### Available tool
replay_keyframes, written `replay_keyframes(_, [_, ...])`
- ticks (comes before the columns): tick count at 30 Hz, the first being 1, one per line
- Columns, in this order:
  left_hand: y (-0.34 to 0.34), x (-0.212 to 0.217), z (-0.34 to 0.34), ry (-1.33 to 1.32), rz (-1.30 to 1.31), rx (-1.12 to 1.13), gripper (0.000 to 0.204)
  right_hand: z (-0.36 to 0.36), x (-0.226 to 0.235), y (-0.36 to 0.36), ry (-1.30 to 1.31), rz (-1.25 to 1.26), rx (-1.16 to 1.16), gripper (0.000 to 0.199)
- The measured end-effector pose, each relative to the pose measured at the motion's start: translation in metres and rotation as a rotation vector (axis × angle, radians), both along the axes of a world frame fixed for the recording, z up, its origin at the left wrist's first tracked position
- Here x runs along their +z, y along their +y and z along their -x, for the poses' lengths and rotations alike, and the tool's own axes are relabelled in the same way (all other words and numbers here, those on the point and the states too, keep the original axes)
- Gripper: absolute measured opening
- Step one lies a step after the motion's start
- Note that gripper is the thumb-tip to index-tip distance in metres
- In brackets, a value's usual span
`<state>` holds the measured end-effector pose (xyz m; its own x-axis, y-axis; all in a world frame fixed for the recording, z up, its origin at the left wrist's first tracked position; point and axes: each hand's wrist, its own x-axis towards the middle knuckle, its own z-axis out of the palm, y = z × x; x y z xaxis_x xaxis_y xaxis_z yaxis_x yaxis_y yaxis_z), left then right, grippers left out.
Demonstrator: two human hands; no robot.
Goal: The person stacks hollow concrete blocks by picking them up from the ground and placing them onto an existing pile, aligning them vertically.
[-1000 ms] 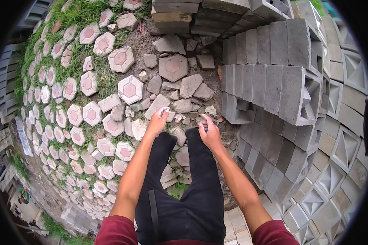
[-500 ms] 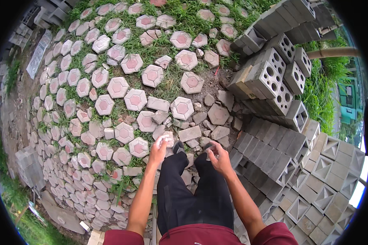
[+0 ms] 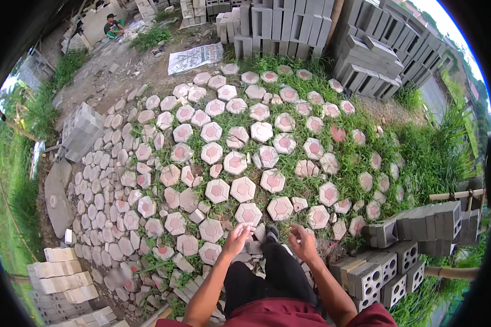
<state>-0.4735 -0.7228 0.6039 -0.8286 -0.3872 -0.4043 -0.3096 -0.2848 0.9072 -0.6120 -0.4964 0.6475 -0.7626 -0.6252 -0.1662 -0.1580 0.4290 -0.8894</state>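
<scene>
Hands (image 3: 237, 240) swung left, near pavers (image 3: 242, 189) | white sheet (image 3: 195, 59): blurred lettering

We have turned left: our left hand (image 3: 239, 238) now shows near a hexagonal paver (image 3: 249, 213), round-holed concrete blocks (image 3: 388, 268) lower right.

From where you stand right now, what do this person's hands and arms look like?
The left hand and right hand are ungloved, with no watch or cable visible at the wrists. The forearms are uncovered, and the short sleeves are maroon.
</scene>
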Motion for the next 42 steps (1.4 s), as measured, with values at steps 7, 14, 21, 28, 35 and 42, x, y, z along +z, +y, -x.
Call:
replay_keyframes(7, [-0.023,0.052,0.03,0.021,0.018,0.46,0.032,0.079,0.053,-0.098,-0.07,0.102,0.189,0.034])
replay_keyframes(14, [-0.059,0.101,0.01,0.047,0.287,0.586,0.032,0.111,0.072,-0.181,0.004,0.122,0.605,0.033])
replay_keyframes(21, [-0.125,0.116,0.007,0.006,0.28,0.875,0.03,0.133,0.083,-0.309,0.036,0.139,0.829,0.032])
replay_keyframes(28, [-0.24,0.075,0.035,-0.113,0.473,0.82,0.031,0.152,0.071,-0.428,0.104,0.169,0.827,0.031])
replay_keyframes(35, [-0.427,0.141,0.088,0.044,0.501,0.794,0.03,0.201,0.121,-0.574,0.137,0.205,0.87,0.031])
replay_keyframes(42, [-0.538,0.149,0.138,-0.036,0.589,0.76,0.031,0.258,0.109,-0.694,0.083,0.178,0.726,0.03])
